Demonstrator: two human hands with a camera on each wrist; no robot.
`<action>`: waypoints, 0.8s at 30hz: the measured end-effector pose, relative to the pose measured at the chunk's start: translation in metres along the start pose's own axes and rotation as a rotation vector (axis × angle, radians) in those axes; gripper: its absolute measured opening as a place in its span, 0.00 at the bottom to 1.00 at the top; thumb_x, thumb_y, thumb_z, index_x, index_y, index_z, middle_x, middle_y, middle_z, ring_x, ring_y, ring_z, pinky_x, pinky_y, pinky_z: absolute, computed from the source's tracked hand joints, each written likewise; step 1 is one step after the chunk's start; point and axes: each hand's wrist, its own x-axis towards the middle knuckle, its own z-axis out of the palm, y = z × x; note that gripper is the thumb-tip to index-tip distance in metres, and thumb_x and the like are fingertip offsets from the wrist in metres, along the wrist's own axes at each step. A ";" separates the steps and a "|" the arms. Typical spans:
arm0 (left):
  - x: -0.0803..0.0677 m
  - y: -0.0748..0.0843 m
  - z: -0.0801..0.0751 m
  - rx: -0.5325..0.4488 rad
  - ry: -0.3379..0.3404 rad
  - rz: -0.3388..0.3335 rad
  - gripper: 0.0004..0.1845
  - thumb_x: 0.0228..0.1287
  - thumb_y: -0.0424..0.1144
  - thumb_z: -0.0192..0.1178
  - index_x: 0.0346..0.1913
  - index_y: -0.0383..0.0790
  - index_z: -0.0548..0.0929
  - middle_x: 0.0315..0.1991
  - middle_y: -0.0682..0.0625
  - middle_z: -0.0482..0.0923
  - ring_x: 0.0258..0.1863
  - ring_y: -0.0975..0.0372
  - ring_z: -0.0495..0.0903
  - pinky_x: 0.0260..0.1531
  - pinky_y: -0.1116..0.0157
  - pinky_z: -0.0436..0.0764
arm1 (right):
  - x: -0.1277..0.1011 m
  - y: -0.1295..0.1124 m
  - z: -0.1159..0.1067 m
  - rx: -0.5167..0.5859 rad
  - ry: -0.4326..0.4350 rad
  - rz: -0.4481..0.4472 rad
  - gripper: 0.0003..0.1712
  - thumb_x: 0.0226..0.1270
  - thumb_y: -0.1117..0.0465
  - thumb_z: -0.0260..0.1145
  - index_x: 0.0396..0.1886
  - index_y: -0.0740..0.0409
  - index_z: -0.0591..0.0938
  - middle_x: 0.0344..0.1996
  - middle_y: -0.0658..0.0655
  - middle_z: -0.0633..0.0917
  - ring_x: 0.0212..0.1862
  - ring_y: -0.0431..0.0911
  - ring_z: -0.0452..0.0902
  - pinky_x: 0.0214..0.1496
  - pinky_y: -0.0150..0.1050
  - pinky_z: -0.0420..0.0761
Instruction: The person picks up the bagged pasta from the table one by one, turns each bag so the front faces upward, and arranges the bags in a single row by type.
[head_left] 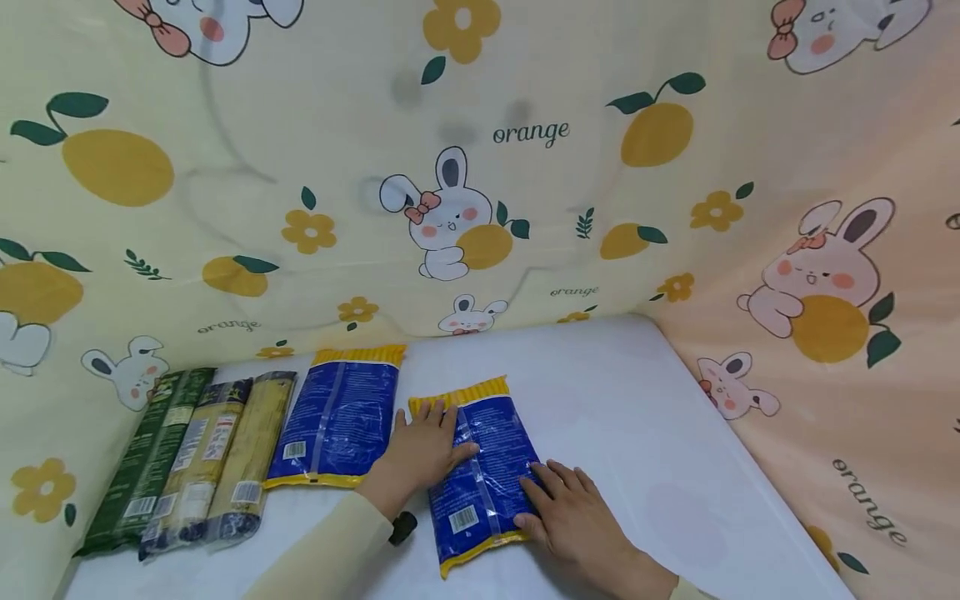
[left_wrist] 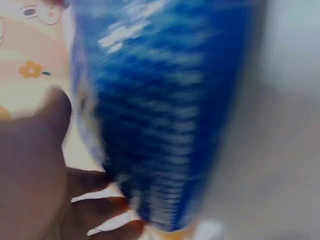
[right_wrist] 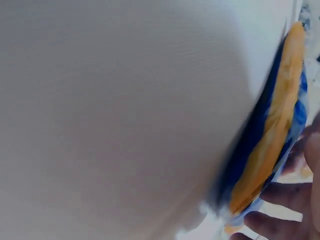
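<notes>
A blue plastic packet (head_left: pixel 498 442) with yellow ends and a barcode lies slightly askew on the white table between both hands. My left hand (head_left: pixel 418 450) rests on its upper left side, thumb across the blue face. At the lower right edge, the fingers of my right hand (head_left: pixel 581 521) touch the packet, spread and nearly straight. In the left wrist view the blurred packet (left_wrist: pixel 150 100) fills the middle, with the left fingertips along its edge. The right wrist view shows its yellow end (right_wrist: pixel 275 125) close to the right fingers.
A matching blue packet (head_left: pixel 348 408) lies just left. Beyond it are a clear pack of pale strands (head_left: pixel 255 442), another clear pack with labels (head_left: pixel 204 450) and a green pack (head_left: pixel 165 442), side by side. Patterned cloth (head_left: pixel 337 175) rises behind the white table (head_left: pixel 637 417) and on its right.
</notes>
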 end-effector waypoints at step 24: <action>0.106 0.034 -0.011 0.267 0.100 0.200 0.30 0.86 0.60 0.39 0.65 0.41 0.80 0.63 0.44 0.78 0.64 0.48 0.71 0.65 0.44 0.75 | -0.017 0.010 0.011 -0.194 0.163 0.123 0.25 0.72 0.40 0.70 0.29 0.55 0.76 0.25 0.50 0.69 0.34 0.48 0.66 0.40 0.46 0.67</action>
